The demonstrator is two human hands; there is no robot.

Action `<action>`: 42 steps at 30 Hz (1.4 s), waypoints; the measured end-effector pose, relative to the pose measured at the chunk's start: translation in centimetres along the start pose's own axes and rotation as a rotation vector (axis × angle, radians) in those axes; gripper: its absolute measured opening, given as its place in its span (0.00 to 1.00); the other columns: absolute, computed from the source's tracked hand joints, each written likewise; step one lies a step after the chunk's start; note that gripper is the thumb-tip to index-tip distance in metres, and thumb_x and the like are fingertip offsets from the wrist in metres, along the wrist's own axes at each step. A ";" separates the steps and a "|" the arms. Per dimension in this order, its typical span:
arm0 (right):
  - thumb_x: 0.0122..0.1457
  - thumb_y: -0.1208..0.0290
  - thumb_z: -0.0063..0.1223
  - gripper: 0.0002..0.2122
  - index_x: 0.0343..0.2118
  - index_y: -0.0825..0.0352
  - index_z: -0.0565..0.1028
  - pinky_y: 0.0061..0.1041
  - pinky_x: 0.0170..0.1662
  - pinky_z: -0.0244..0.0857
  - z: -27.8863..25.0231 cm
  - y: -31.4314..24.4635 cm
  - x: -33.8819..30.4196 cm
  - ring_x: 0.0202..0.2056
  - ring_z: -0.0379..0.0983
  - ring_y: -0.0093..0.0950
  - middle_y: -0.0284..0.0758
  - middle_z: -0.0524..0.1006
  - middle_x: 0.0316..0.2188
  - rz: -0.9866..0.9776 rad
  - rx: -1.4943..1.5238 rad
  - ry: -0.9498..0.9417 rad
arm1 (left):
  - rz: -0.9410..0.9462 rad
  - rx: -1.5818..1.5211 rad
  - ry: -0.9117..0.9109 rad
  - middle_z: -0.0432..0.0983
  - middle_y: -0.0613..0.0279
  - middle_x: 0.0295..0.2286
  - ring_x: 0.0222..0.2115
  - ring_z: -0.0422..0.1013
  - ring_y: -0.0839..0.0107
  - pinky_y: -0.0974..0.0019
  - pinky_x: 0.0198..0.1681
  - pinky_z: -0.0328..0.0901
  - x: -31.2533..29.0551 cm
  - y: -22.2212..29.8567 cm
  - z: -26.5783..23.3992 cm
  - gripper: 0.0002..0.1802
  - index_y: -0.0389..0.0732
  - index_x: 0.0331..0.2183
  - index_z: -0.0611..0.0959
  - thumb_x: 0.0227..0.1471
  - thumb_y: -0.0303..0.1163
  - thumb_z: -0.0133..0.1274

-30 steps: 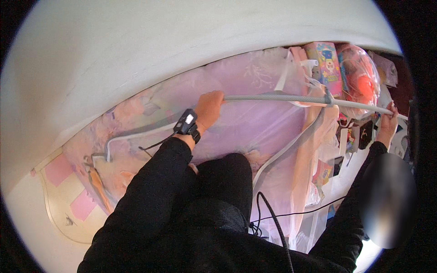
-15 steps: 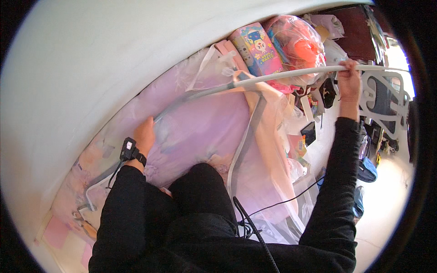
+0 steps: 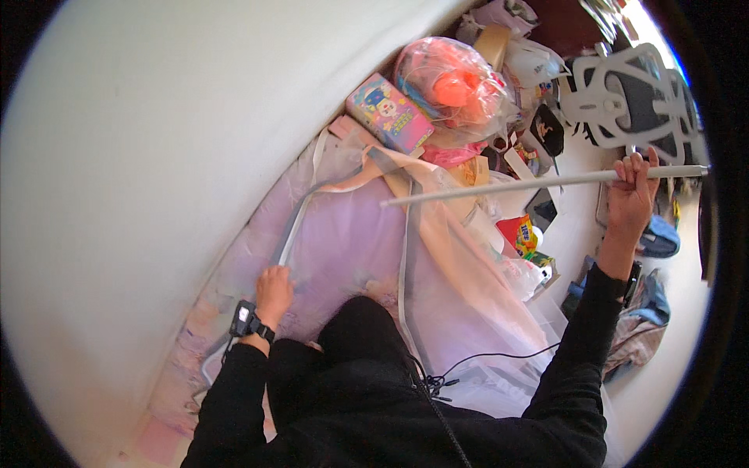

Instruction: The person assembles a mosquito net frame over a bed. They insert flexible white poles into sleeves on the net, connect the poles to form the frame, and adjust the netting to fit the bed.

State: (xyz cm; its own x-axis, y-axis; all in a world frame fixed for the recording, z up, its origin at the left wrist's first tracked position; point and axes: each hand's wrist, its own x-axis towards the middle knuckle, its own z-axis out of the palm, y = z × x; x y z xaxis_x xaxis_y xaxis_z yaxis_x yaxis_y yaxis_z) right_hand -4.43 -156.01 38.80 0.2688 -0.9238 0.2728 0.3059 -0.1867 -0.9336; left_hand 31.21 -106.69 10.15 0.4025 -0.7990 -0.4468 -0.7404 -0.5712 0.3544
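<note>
My right hand (image 3: 630, 195), raised at the right, grips a long, slim white pole (image 3: 507, 187) near its right end. The pole slants slightly, and its bare left end hangs over the netting. My left hand (image 3: 275, 295) is closed around the grey edging sleeve (image 3: 295, 225) of a sheer peach net (image 3: 460, 257). The sleeve runs up from this fist and bends right along the net's edge. Beneath the net lies a lilac floral mattress or quilt (image 3: 343, 242); another grey band (image 3: 404, 257) crosses it beside my knee.
A colourful box (image 3: 388, 115) and a clear bag of orange-pink things (image 3: 456, 90) lie at the far end. A white-framed chair (image 3: 624, 101) stands at the far right. A white wall (image 3: 156, 156) borders the left. A black cable (image 3: 499, 355) trails from my waist.
The pole's left part was inside the grey sleeve; now that end is out of it. My right hand has moved right and nearer with the pole. My left hand has come nearer.
</note>
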 end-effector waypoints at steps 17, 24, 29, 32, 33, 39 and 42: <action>0.61 0.61 0.49 0.13 0.22 0.59 0.64 0.14 0.12 0.46 1.4 -4.8 -15.7 0.10 0.54 0.12 0.20 0.60 0.11 0.103 -0.122 0.878 | 0.269 0.233 0.044 0.70 0.45 0.43 0.45 0.64 0.47 0.51 0.51 0.58 -2.1 0.9 -17.4 0.18 0.41 0.42 0.78 0.48 0.35 0.50; 0.63 0.55 0.42 0.16 0.22 0.59 0.63 0.13 0.12 0.46 4.5 -10.4 -20.6 0.10 0.53 0.11 0.21 0.59 0.11 -0.105 -0.162 0.898 | 0.518 0.361 0.178 0.71 0.49 0.39 0.41 0.64 0.48 0.49 0.47 0.59 -2.7 3.5 -19.7 0.14 0.39 0.36 0.78 0.45 0.34 0.49; 0.65 0.56 0.37 0.17 0.22 0.60 0.63 0.13 0.14 0.47 8.5 -15.6 -28.3 0.11 0.53 0.12 0.22 0.59 0.12 -0.153 -0.102 0.894 | 0.521 0.415 0.311 0.71 0.50 0.38 0.41 0.65 0.51 0.47 0.45 0.60 -1.3 2.6 -19.2 0.12 0.41 0.34 0.79 0.46 0.33 0.48; 0.65 0.57 0.38 0.17 0.22 0.62 0.64 0.14 0.17 0.49 9.8 -19.0 -32.5 0.13 0.54 0.12 0.23 0.60 0.12 -0.212 -0.300 1.053 | 0.446 0.481 0.468 0.72 0.50 0.37 0.41 0.66 0.52 0.46 0.44 0.60 0.2 0.7 -17.5 0.11 0.42 0.33 0.80 0.46 0.33 0.48; 0.65 0.58 0.39 0.18 0.21 0.64 0.65 0.16 0.19 0.51 9.8 -20.4 -33.9 0.16 0.55 0.13 0.24 0.61 0.13 -0.140 -0.425 1.171 | 0.423 0.494 0.513 0.72 0.51 0.37 0.41 0.66 0.53 0.46 0.44 0.60 0.7 0.4 -16.8 0.11 0.42 0.33 0.80 0.46 0.33 0.48; 0.63 0.58 0.44 0.20 0.19 0.66 0.64 0.22 0.21 0.51 12.0 -25.5 -47.7 0.18 0.53 0.17 0.26 0.59 0.13 -0.184 -0.781 1.382 | 0.636 0.481 0.158 0.72 0.53 0.37 0.45 0.63 0.54 0.46 0.48 0.56 1.8 2.3 -13.0 0.14 0.42 0.34 0.80 0.42 0.36 0.53; 0.61 0.56 0.46 0.20 0.20 0.68 0.64 0.25 0.21 0.50 15.9 -26.0 -56.9 0.19 0.52 0.19 0.29 0.57 0.13 -0.059 -1.060 1.477 | 0.783 0.482 -0.073 0.72 0.55 0.38 0.48 0.60 0.54 0.47 0.52 0.53 1.8 5.1 -11.6 0.17 0.42 0.35 0.80 0.39 0.38 0.58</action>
State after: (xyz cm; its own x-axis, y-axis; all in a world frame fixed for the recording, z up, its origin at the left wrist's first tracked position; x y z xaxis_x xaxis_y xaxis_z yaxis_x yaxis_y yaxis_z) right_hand -13.13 -93.30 51.21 -0.8396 -0.3037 0.4504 -0.5198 0.2083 -0.8285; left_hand 34.35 -113.22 20.66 -0.3306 -0.9011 -0.2807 -0.9379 0.2806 0.2041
